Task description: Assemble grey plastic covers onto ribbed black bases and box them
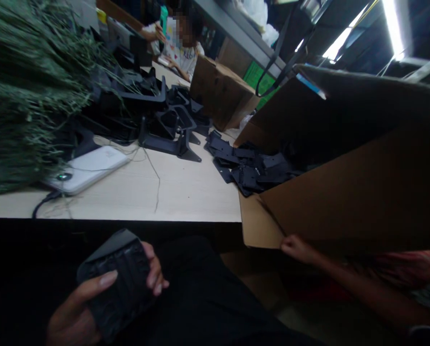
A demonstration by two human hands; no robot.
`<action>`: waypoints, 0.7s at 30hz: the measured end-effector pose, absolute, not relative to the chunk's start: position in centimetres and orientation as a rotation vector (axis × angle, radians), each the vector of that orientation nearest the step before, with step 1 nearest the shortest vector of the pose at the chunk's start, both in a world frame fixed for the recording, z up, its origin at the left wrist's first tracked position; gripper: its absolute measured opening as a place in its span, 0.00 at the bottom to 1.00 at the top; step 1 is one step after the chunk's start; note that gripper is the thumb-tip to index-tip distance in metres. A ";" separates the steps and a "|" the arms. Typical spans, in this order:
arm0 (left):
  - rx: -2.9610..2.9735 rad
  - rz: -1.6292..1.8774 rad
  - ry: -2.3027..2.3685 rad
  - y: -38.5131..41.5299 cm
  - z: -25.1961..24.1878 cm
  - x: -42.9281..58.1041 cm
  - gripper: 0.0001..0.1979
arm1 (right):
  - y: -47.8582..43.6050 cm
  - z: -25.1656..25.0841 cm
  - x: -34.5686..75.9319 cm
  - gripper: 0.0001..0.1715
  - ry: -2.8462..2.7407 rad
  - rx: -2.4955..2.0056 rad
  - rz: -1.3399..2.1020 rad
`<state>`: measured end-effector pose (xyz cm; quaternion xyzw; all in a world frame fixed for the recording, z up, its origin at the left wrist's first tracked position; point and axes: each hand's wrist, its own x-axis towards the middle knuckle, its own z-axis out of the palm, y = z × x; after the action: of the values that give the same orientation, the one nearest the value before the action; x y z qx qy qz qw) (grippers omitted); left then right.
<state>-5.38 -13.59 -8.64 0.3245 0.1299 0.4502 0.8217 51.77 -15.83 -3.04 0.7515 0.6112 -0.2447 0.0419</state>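
Left hand (72, 312) has its fingers gripping a black molded plastic part (116, 283) below the tabletop (146, 197) edge; right hand (297, 249) fingers pinch a cardboard carton flap (261, 223), black parts (249, 168) piled just beside it.

No words or numbers can be read anywhere. Print on the white shirt (181, 48) at the upper middle of the frame is pixel-blurred, and the green sign (258, 81) behind the cardboard box (222, 91) shows nothing legible. A faint mark on the white device (88, 168) is unreadable, and the black moulded part (117, 283) in the left hand (76, 312) shows no readable marking.
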 end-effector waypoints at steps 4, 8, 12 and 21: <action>0.603 0.957 0.357 -13.9 -8.1 -4.7 0.22 | -12.7 -4.7 49.7 0.19 1.882 2.362 -0.839; 0.578 0.985 0.392 -14.3 -7.7 -4.5 0.22 | -8.2 -4.7 47.0 0.19 1.962 2.467 -0.823; 0.534 1.046 0.462 -14.7 -8.2 -4.9 0.21 | -4.6 -3.5 44.8 0.19 2.060 2.625 -0.658; 0.462 1.026 0.568 -15.4 -6.9 -5.0 0.22 | 7.4 -4.6 42.4 0.21 1.777 3.264 -0.318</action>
<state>-4.97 -15.40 -6.87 0.2161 0.2656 0.4798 0.8078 42.41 7.42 -4.59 0.8375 0.4559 -0.0816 -0.2900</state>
